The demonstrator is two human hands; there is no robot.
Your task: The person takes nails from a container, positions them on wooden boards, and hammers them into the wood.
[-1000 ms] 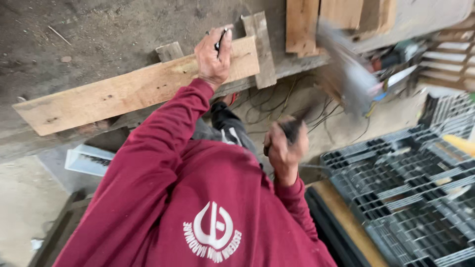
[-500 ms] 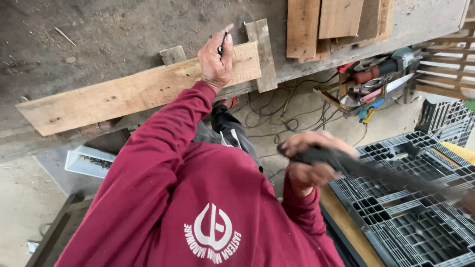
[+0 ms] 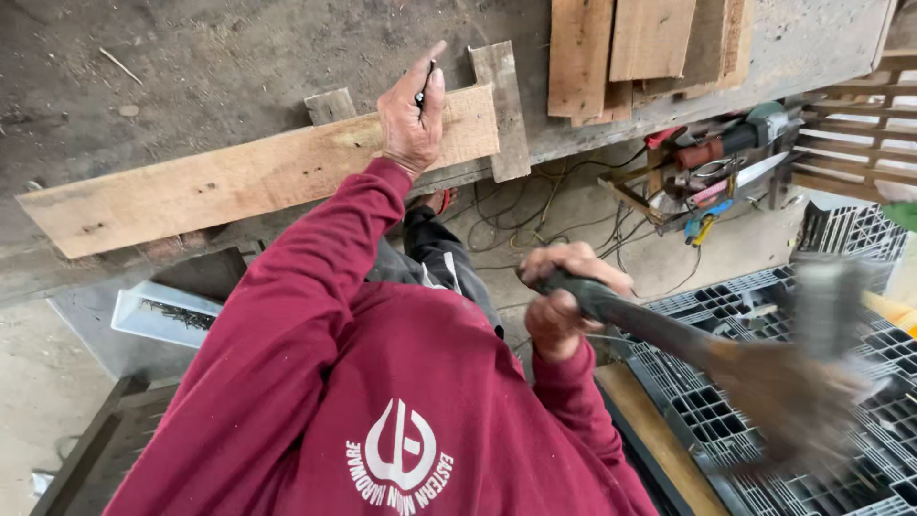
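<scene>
white tray (image 3: 158, 315) of nails, hammer (image 3: 726, 354) gripped

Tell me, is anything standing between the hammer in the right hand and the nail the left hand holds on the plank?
Nothing visible does. The hammer in the right hand is swung back over the black crates. The left hand pinches the nail upright on the plank; only its own fingers sit close around it.

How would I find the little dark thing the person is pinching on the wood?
Start at the grey workbench and find the long pale plank lying across it. Near its right end the left hand rests, pinching a nail upright: thin and dark, unlike the wood around it.
</scene>
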